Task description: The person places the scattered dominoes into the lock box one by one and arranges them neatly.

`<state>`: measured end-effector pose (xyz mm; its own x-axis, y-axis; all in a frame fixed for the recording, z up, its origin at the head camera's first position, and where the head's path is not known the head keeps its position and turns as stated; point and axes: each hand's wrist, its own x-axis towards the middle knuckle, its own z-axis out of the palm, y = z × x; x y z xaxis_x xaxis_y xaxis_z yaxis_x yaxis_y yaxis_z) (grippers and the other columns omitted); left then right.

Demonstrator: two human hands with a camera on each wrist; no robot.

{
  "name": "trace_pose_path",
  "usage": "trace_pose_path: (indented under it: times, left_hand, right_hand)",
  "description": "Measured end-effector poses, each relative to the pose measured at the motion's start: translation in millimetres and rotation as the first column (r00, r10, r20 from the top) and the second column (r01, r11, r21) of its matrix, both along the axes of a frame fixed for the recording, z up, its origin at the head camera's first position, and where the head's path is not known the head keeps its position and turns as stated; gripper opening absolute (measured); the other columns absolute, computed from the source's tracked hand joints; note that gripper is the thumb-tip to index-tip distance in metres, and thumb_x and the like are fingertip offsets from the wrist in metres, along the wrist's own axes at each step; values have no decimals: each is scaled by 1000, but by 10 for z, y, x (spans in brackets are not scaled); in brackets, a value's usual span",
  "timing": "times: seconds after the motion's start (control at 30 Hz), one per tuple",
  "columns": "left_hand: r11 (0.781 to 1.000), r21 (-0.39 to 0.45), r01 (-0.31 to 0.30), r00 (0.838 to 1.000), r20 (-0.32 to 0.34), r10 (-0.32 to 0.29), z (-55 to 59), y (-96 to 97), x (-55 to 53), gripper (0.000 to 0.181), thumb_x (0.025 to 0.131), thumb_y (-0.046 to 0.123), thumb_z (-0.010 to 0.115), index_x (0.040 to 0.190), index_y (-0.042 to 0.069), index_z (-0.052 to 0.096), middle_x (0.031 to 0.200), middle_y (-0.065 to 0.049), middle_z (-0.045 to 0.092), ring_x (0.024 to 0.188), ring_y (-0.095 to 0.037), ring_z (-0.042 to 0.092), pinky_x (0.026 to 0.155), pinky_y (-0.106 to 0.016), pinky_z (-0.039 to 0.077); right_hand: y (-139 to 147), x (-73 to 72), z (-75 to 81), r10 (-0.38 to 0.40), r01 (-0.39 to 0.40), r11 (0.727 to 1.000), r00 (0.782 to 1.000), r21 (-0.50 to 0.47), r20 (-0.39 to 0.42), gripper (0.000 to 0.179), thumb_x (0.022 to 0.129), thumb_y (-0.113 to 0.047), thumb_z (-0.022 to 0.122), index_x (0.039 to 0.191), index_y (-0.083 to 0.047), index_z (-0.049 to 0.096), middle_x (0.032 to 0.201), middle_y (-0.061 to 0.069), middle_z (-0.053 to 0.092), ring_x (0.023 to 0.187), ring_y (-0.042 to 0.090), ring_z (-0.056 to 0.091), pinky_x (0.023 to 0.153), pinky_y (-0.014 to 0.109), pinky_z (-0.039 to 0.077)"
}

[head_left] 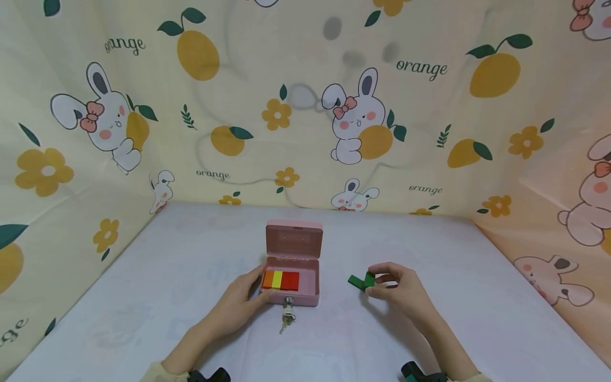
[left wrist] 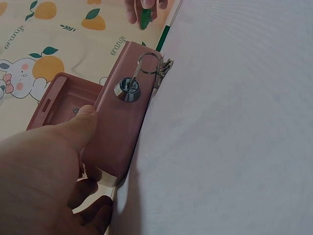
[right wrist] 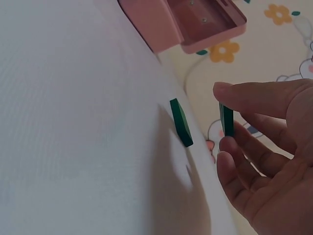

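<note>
A small pink metal box [head_left: 309, 278] with its lid [head_left: 294, 239] raised stands on the table. My left hand [head_left: 238, 300] grips its left side, thumb against the front wall and fingers round the side. Inside lie flat blocks in a row: orange [head_left: 269, 279], yellow [head_left: 277, 279] and red [head_left: 290, 281]. To the right of the box, my right hand [head_left: 401, 289] pinches a green block [right wrist: 227, 120] between thumb and fingers, held on edge above the table. Another green block [right wrist: 181, 122] lies on the tabletop just left of those fingertips.
From the lock [left wrist: 129, 89] on the box's front hangs a ring with keys [head_left: 288, 319]. The white tabletop [head_left: 191, 254] spreads round the box. Patterned cloth [head_left: 305, 132] with rabbits and oranges encloses it at the back and both sides.
</note>
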<state>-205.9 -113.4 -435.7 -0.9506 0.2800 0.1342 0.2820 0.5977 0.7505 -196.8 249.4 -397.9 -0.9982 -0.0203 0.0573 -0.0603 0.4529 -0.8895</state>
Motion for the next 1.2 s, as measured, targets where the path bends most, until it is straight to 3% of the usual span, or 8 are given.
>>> trace_pose_path:
  times: [0.3,0.47,0.83,1.2]
  left_hand:
    - [1000,-3,-10,1000,7,10,-10,10,-12,84,89,53,67,156,19,30,154,-3,37,142,-28,31,110,-53,32]
    - [1000,-19,-21,1000,0,21,-8,9,-6,83,89,51,67,156,19,29,154,-5,37,141,-29,31,111,-52,31]
    - [1000,-7,6,1000,-25,-6,3,0,4,80,92,48,65,156,15,30,154,-8,37,141,-31,32,111,-51,30]
    - [1000,-13,-19,1000,9,19,-8,10,-2,84,89,53,67,157,20,29,155,-4,36,142,-28,30,111,-51,30]
  right_hand:
    - [-86,-19,-48,25,-24,999,1000,-47,18,47,74,-8,86,117,-5,68,106,9,67,95,27,61,82,36,52]
    - [-156,-12,-49,56,-57,998,998,-39,-20,46,75,-8,86,116,-3,68,105,8,68,96,25,61,86,38,51]
    - [-269,3,-29,54,-54,998,999,-31,-1,43,75,-8,86,114,-6,70,103,5,68,97,25,60,85,36,52]
    - [-404,40,6,88,-88,995,996,-49,-4,42,74,-11,87,112,-7,70,105,4,68,100,28,59,84,36,51]
